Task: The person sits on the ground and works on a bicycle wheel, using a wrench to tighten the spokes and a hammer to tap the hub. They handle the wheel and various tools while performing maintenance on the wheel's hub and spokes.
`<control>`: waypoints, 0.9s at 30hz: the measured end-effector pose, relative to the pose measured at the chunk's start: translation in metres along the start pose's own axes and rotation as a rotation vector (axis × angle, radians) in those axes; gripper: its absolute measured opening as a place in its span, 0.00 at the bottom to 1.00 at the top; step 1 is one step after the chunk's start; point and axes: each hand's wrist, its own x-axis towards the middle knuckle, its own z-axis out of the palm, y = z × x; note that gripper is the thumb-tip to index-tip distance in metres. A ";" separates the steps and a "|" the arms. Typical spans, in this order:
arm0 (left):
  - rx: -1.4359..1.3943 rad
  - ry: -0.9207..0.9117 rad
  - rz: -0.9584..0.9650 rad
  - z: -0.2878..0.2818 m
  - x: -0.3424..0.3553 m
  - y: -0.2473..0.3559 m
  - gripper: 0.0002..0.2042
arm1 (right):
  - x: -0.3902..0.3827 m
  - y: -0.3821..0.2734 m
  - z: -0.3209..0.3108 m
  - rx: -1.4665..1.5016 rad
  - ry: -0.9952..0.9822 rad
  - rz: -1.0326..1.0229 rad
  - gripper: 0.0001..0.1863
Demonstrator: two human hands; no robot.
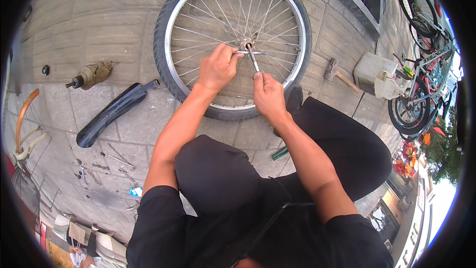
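Observation:
A bicycle wheel with a black tyre and silver spokes lies flat on the paving. My left hand is closed on a thin metal tool that crosses just below the hub. From the right, my right hand grips a slim metal rod-like tool, its far end at the hub's centre. The exact kind of either tool is too small to make out. Both forearms reach in over the near side of the tyre.
A hammer and a pale plastic container are right of the wheel. To the left are a black mudguard, a brownish bottle-like object and several small tools. Parked bicycles stand far right.

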 end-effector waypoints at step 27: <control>-0.042 0.029 0.031 0.023 0.015 -0.020 0.10 | 0.030 0.015 -0.005 -0.038 -0.110 0.149 0.27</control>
